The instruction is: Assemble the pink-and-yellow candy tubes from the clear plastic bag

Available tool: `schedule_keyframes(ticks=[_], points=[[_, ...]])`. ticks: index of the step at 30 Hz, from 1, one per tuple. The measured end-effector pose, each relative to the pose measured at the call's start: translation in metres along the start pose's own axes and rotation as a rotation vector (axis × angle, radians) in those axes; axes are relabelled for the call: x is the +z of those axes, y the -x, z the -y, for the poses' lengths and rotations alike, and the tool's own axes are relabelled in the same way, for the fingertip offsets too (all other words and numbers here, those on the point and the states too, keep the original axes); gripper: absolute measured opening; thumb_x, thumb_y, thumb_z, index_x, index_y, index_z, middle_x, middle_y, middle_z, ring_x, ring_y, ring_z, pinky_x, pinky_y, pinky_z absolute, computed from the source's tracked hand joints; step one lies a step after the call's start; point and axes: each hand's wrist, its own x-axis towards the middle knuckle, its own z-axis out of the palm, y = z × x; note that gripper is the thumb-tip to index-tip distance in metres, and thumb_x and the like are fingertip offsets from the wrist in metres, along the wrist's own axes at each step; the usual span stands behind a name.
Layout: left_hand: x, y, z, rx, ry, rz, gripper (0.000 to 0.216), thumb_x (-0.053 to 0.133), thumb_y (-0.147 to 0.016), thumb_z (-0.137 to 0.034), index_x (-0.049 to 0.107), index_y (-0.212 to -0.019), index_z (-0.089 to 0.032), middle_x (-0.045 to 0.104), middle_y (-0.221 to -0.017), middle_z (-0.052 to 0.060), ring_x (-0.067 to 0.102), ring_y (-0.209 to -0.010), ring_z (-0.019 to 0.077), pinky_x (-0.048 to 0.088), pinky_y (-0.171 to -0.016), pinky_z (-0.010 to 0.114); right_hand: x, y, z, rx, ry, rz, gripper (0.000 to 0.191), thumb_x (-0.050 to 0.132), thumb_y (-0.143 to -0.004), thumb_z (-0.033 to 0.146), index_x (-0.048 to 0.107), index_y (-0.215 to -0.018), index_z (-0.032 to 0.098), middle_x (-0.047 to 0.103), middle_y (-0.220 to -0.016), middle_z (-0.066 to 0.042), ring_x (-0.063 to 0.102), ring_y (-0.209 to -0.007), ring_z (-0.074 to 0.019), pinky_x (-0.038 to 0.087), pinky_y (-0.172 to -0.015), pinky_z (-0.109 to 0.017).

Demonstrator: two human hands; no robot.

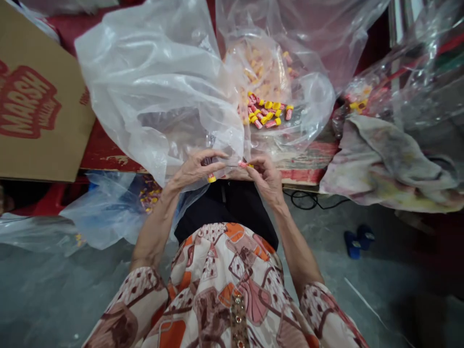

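Observation:
Over the front edge of the bench my two hands face each other, close together. My right hand (266, 176) pinches a small pink tube with a yellow cap (243, 164) between thumb and fingertips. In the curled fingers of my left hand (197, 169) is a dark little tube with a yellow end (211, 178), partly hidden by the fingers. A thin line, needle or thread I cannot tell, runs from the left fingertips toward the pink tube. Behind the right hand, many pink tubes with yellow caps (266, 112) lie in an open clear plastic bag (315, 104).
A large milky plastic bag (152, 72) covers the bench's left part, beside a cardboard box (43, 96). On the right lies a stained cloth (395, 159). Below left hangs a bag with small yellow and dark pieces (149, 195). Blue slippers (357, 240) are on the floor.

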Motion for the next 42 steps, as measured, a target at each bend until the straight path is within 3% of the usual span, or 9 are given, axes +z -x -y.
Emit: schedule_keyframes(ticks=[5, 10, 14, 18, 23, 27, 32, 37, 42], points=[[0.020, -0.009, -0.007, 0.045, -0.054, 0.051, 0.044, 0.073, -0.103, -0.057, 0.084, -0.124, -0.020, 0.079, -0.092, 0.004, 0.063, -0.071, 0.0140, 0.046, -0.064, 0.025, -0.001, 0.006, -0.010, 0.022, -0.059, 0.020, 0.038, 0.072, -0.104, 0.062, 0.070, -0.114, 0.026, 0.076, -0.101, -0.001, 0.070, -0.085, -0.0165, 0.057, -0.077, -0.029], [0.028, -0.017, -0.015, 0.046, -0.187, 0.125, 0.042, 0.070, -0.106, -0.056, 0.083, -0.122, -0.019, 0.077, -0.088, 0.002, 0.062, -0.067, 0.0128, 0.046, -0.065, 0.024, -0.007, 0.013, -0.021, -0.041, 0.087, 0.023, 0.022, 0.064, -0.110, 0.045, 0.070, -0.119, 0.025, 0.075, -0.100, -0.001, 0.067, -0.081, -0.0163, 0.058, -0.078, -0.029], [0.040, -0.016, -0.029, 0.118, -0.372, 0.163, 0.036, 0.062, -0.112, -0.047, 0.081, -0.123, -0.018, 0.079, -0.097, 0.005, 0.068, -0.080, 0.0175, 0.054, -0.077, 0.029, 0.001, 0.018, -0.022, -0.172, 0.238, 0.077, 0.027, 0.054, -0.112, 0.027, 0.068, -0.135, 0.023, 0.076, -0.126, -0.010, 0.073, -0.113, -0.0233, 0.061, -0.102, -0.037], [0.058, -0.011, -0.050, 0.136, -0.651, 0.200, 0.030, 0.053, -0.115, -0.038, 0.076, -0.127, -0.023, 0.079, -0.115, 0.009, 0.073, -0.098, 0.0247, 0.056, -0.085, 0.035, -0.005, 0.020, -0.022, -0.206, 0.475, -0.108, 0.039, 0.046, -0.114, 0.024, 0.066, -0.148, 0.023, 0.063, -0.156, -0.017, 0.059, -0.149, -0.0309, 0.052, -0.123, -0.049], [0.076, -0.026, -0.077, 0.049, -0.894, 0.431, 0.036, 0.040, -0.119, -0.040, 0.072, -0.121, -0.024, 0.076, -0.112, 0.010, 0.073, -0.094, 0.0257, 0.055, -0.085, 0.036, -0.039, 0.008, -0.043, -0.147, 0.628, -0.443, 0.039, 0.035, -0.117, 0.023, 0.070, -0.135, 0.022, 0.068, -0.141, -0.015, 0.064, -0.139, -0.0258, 0.053, -0.124, -0.048], [0.078, -0.042, -0.088, -0.014, -0.997, 0.538, 0.032, 0.044, -0.119, -0.039, 0.069, -0.129, -0.021, 0.076, -0.117, 0.011, 0.076, -0.098, 0.0273, 0.055, -0.090, 0.037, -0.041, -0.005, -0.057, -0.077, 0.731, -0.498, 0.040, 0.035, -0.115, 0.021, 0.072, -0.129, 0.023, 0.071, -0.141, -0.012, 0.068, -0.129, -0.0241, 0.057, -0.113, -0.042], [0.073, -0.042, -0.089, 0.001, -1.006, 0.513, 0.026, 0.050, -0.117, -0.036, 0.069, -0.124, -0.020, 0.078, -0.116, 0.013, 0.078, -0.102, 0.0304, 0.054, -0.087, 0.037, -0.033, -0.003, -0.057, -0.098, 0.728, -0.495, 0.037, 0.040, -0.114, 0.023, 0.075, -0.125, 0.021, 0.074, -0.139, -0.015, 0.072, -0.123, -0.0272, 0.058, -0.108, -0.043], [0.078, -0.036, -0.079, 0.015, -0.876, 0.301, 0.017, 0.058, -0.114, -0.030, 0.070, -0.117, -0.019, 0.078, -0.111, 0.015, 0.077, -0.094, 0.0322, 0.052, -0.079, 0.038, -0.041, 0.002, -0.047, -0.156, 0.518, -0.514, 0.039, 0.037, -0.116, 0.026, 0.072, -0.131, 0.023, 0.077, -0.125, -0.014, 0.073, -0.119, -0.0285, 0.059, -0.108, -0.045], [0.076, -0.036, -0.072, 0.068, -0.846, 0.323, 0.013, 0.063, -0.111, -0.027, 0.071, -0.117, -0.018, 0.077, -0.109, 0.013, 0.076, -0.094, 0.0322, 0.053, -0.081, 0.039, -0.041, -0.040, -0.029, -0.230, 0.502, -0.395, 0.034, 0.039, -0.118, 0.024, 0.071, -0.130, 0.023, 0.074, -0.124, -0.013, 0.070, -0.119, -0.0273, 0.058, -0.110, -0.044]])
